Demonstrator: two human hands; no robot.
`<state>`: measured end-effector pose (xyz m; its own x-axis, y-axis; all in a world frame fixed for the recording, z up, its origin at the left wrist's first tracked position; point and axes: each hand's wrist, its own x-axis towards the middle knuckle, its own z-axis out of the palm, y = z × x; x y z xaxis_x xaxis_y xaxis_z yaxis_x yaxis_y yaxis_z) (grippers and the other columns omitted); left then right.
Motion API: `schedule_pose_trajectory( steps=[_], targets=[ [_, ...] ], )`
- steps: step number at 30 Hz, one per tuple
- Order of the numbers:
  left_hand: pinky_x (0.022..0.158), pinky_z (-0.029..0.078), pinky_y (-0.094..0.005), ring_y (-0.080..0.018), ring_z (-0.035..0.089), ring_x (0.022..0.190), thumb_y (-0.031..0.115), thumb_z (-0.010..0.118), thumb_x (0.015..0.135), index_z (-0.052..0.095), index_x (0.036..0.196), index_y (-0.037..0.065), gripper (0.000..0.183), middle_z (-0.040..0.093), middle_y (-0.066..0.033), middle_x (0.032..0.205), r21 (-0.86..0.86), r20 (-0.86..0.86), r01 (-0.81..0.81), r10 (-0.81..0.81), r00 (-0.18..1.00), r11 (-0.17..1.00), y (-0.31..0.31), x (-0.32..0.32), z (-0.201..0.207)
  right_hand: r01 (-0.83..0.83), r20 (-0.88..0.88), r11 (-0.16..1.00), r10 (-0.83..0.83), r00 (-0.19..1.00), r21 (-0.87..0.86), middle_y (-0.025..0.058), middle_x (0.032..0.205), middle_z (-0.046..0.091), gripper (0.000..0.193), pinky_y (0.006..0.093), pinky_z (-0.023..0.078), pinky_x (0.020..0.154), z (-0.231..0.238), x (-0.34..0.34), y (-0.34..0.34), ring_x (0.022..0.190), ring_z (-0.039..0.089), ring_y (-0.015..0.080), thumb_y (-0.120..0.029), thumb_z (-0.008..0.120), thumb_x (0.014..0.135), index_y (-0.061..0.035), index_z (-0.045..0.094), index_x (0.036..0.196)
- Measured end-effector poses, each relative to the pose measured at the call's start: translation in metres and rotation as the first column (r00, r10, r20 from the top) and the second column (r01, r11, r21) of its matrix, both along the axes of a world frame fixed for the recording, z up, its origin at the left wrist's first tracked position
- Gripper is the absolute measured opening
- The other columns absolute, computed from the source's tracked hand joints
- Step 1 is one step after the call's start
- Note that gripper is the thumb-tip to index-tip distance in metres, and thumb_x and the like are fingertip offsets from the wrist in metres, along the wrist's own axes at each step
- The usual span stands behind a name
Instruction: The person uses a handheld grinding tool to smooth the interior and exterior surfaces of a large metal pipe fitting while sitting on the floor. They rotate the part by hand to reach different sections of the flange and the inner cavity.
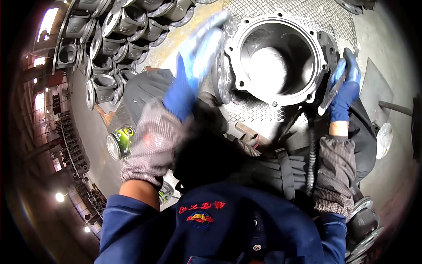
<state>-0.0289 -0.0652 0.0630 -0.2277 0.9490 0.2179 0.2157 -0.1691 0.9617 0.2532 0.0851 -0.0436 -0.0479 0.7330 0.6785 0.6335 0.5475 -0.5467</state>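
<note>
Metal fitting (300, 57) sits open-end-up on the patterned plate (255, 113) in the head view; we see left hand (197, 55) flat, apparently empty, right hand (346, 86) gripping a flat strip (332, 93). We judge work underway; what's left, unclear.

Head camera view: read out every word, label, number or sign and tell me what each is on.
Navy jacket: red stitched characters above an emblem; I'm leaving their wording out.
Green can: printed label, too small to read.
Second can, partly hidden: print too small to read.
Grey castings, upper left: raised marks, too small to read.
</note>
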Motion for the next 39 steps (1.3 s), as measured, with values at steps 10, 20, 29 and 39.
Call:
schedule_pose_trajectory(
  steps=[10,20,29,39],
  targets=[
    [0.096,0.041,-0.0294,-0.0156,0.051,0.112,0.024,0.045,0.099,0.046,0.127,-0.001,0.037,0.054,-0.0083,0.118,-0.024,0.927,0.212,-0.057,0.370,0.977,-0.035,0.148,-0.018,-0.454,-0.442,0.885,0.371,0.817,-0.097,0.0155,0.115,0.061,0.028,0.0336,0.047,0.092,0.070,-0.066,-0.130,0.105,0.059,0.0234,-0.011,0.051,0.094,0.0027,0.056,0.118],
    [0.098,0.038,-0.0499,-0.0247,0.063,0.061,0.028,0.062,0.079,0.068,0.064,0.013,0.023,0.063,-0.0076,0.058,-0.369,-0.809,0.206,-0.422,0.410,0.906,-0.013,0.033,0.007,-0.251,-0.593,0.952,0.101,0.799,-0.175,0.0191,0.122,0.056,0.030,0.0357,0.045,0.097,0.097,-0.026,-0.099,0.111,0.057,0.0243,-0.010,0.044,0.097,0.0073,0.053,0.119],
    [0.049,0.043,-0.0362,-0.0269,0.056,0.051,0.023,0.063,0.082,0.065,0.067,0.010,0.020,0.057,-0.0108,0.056,-0.114,-0.872,0.371,-0.272,0.407,0.921,0.015,0.001,-0.046,-0.326,-0.428,0.886,0.167,0.888,-0.331,0.0237,0.134,0.046,0.037,0.0332,0.042,0.100,0.105,-0.023,-0.101,0.121,0.048,0.0293,-0.008,0.045,0.098,0.0083,0.041,0.131],
    [0.082,0.048,-0.0422,-0.0370,0.059,0.096,0.018,0.065,0.078,0.061,0.107,-0.002,0.035,0.062,-0.0228,0.097,0.035,-0.915,-0.028,0.044,0.402,0.999,0.005,0.013,-0.034,-0.133,-0.486,0.920,-0.068,0.872,-0.368,0.0214,0.122,0.051,0.031,0.0312,0.044,0.093,0.090,-0.013,-0.090,0.109,0.052,0.0282,-0.006,0.048,0.094,0.0078,0.047,0.123]
  ],
)
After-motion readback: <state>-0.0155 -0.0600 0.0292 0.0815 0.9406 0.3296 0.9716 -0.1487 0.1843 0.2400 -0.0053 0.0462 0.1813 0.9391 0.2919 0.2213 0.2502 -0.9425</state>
